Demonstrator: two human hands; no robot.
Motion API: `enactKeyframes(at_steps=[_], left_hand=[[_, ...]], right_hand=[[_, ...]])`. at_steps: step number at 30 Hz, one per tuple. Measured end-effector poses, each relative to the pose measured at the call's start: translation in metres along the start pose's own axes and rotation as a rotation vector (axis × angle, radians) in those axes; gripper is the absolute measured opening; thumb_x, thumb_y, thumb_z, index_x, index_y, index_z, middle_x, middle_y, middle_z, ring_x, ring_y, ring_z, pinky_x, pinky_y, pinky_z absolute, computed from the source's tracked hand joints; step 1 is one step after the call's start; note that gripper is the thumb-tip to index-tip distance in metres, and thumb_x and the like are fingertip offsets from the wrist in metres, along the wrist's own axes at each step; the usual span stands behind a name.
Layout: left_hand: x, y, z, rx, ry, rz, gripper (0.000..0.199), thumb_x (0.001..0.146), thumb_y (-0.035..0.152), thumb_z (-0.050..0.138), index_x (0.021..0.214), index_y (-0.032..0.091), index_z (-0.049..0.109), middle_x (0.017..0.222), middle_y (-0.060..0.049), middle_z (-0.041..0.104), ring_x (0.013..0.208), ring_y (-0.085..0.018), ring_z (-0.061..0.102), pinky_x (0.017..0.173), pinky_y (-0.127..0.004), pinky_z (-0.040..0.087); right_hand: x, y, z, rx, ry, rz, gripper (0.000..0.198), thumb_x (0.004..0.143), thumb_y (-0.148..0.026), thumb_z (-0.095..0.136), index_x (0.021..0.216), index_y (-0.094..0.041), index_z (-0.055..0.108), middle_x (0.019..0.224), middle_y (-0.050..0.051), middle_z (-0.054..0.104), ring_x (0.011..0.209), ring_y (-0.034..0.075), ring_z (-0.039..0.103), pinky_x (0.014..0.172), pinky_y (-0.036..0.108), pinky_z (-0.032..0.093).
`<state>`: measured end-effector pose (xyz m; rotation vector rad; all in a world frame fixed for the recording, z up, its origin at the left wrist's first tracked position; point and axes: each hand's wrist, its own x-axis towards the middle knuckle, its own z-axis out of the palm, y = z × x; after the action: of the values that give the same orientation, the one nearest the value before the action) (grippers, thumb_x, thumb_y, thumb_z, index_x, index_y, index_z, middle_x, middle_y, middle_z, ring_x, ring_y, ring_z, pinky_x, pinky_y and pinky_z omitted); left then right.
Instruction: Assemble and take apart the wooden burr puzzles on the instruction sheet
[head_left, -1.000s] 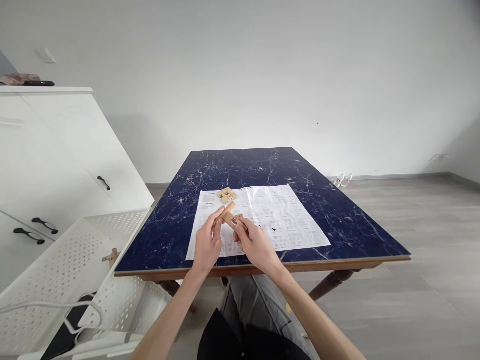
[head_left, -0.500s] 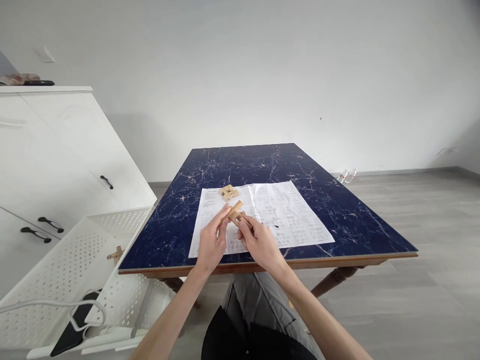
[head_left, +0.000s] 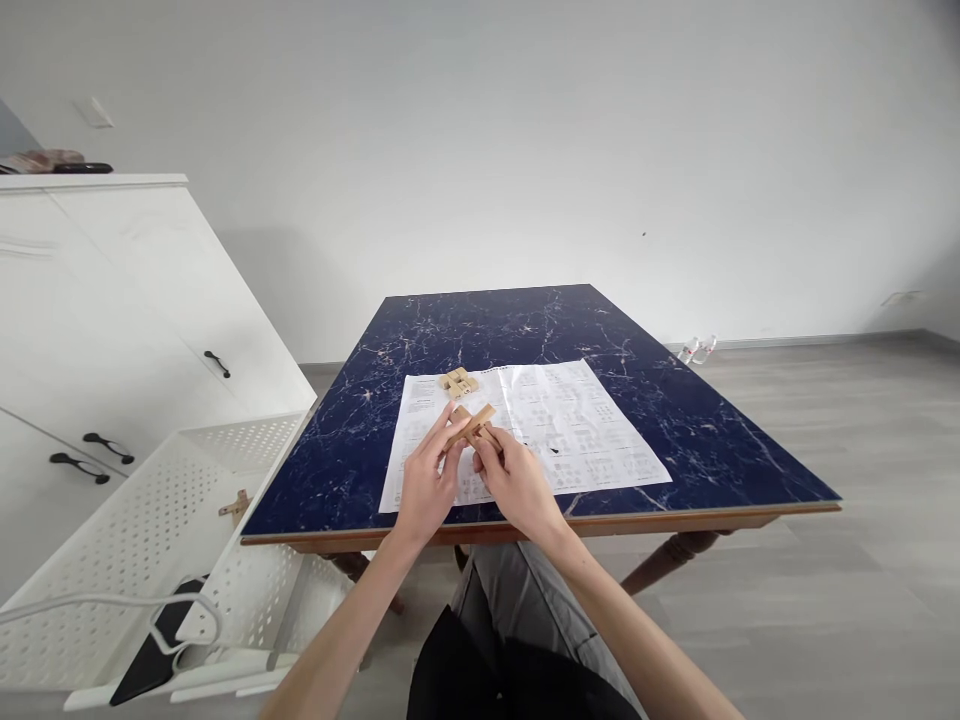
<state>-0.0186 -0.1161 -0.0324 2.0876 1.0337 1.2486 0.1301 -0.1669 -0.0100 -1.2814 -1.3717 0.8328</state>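
Between my two hands, just above the paper sheet (head_left: 600,440), are notched wooden puzzle pieces (head_left: 480,418) that cross one another. My left hand (head_left: 429,475) is closed on them from the left, fingers stretched along one piece. From the right, my right hand (head_left: 517,485) pinches them with thumb and fingers. My fingers hide part of the pieces, so how they fit together I cannot tell. Behind my hands, on the sheet's upper left, lies a small block of wooden pieces (head_left: 458,382) put together. The sheet carries small printed diagrams and a dark mark.
The sheet lies on a dark blue marbled table (head_left: 487,325). At left, a white perforated basket (head_left: 142,530) holds another wooden piece (head_left: 235,507) and a black flat item. A white cabinet (head_left: 135,300) stands behind it. Clear bottles (head_left: 697,350) are on the floor beyond the table's right edge.
The wooden pieces between my hands have turned: they lay nearly in line and now form a clearer cross. My left fingers have shifted up along them. The block on the sheet has stayed put.
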Motion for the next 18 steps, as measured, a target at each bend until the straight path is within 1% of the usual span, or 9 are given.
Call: enactKeyframes(at_steps=[2,6,9,13,16,18], left_hand=[[-0.001,0.000,0.001,0.008,0.013,-0.008,0.036,0.110,0.041,0.053,0.138,0.025,0.069,0.164,-0.010,0.054,0.146,-0.029,0.059,0.116,-0.044,0.054],[-0.002,-0.001,0.002,0.030,0.041,-0.017,0.035,0.109,0.040,0.053,0.137,0.026,0.069,0.161,-0.009,0.057,0.143,-0.028,0.061,0.117,-0.045,0.054],[-0.002,0.000,0.001,0.024,0.027,-0.040,0.035,0.110,0.040,0.052,0.138,0.026,0.069,0.161,-0.009,0.057,0.142,-0.029,0.062,0.117,-0.047,0.053],[-0.002,0.000,0.001,0.005,0.002,-0.041,0.036,0.110,0.040,0.051,0.138,0.026,0.068,0.162,-0.010,0.056,0.143,-0.029,0.061,0.117,-0.046,0.052],[0.000,0.001,0.001,-0.040,-0.011,-0.025,0.035,0.109,0.042,0.052,0.135,0.025,0.069,0.163,-0.011,0.055,0.147,-0.029,0.056,0.118,-0.045,0.051],[0.002,0.002,0.000,-0.123,-0.022,-0.058,0.038,0.108,0.045,0.055,0.138,0.024,0.066,0.163,-0.013,0.054,0.148,-0.029,0.056,0.115,-0.042,0.053]], right_hand=[[0.001,0.001,0.001,0.007,-0.008,0.002,0.029,0.107,-0.043,0.040,0.088,-0.025,0.053,0.074,-0.001,0.061,0.058,0.018,0.054,0.061,0.030,0.039],[0.001,0.001,0.004,-0.004,0.003,0.007,0.028,0.107,-0.041,0.040,0.086,-0.025,0.051,0.072,-0.001,0.061,0.061,0.019,0.057,0.064,0.031,0.040],[0.001,0.003,0.005,0.008,-0.016,0.027,0.029,0.107,-0.043,0.041,0.087,-0.025,0.053,0.073,0.000,0.062,0.062,0.018,0.057,0.064,0.030,0.040],[0.001,0.008,0.004,0.047,-0.040,0.038,0.032,0.107,-0.048,0.042,0.091,-0.025,0.055,0.075,0.000,0.061,0.061,0.018,0.054,0.059,0.030,0.039],[0.001,0.012,0.002,0.062,-0.040,0.035,0.035,0.106,-0.054,0.043,0.094,-0.024,0.057,0.076,0.001,0.061,0.060,0.018,0.054,0.057,0.029,0.041],[0.001,0.015,0.001,0.057,-0.032,0.035,0.038,0.105,-0.057,0.043,0.095,-0.024,0.059,0.076,0.002,0.062,0.060,0.019,0.055,0.056,0.029,0.041]])
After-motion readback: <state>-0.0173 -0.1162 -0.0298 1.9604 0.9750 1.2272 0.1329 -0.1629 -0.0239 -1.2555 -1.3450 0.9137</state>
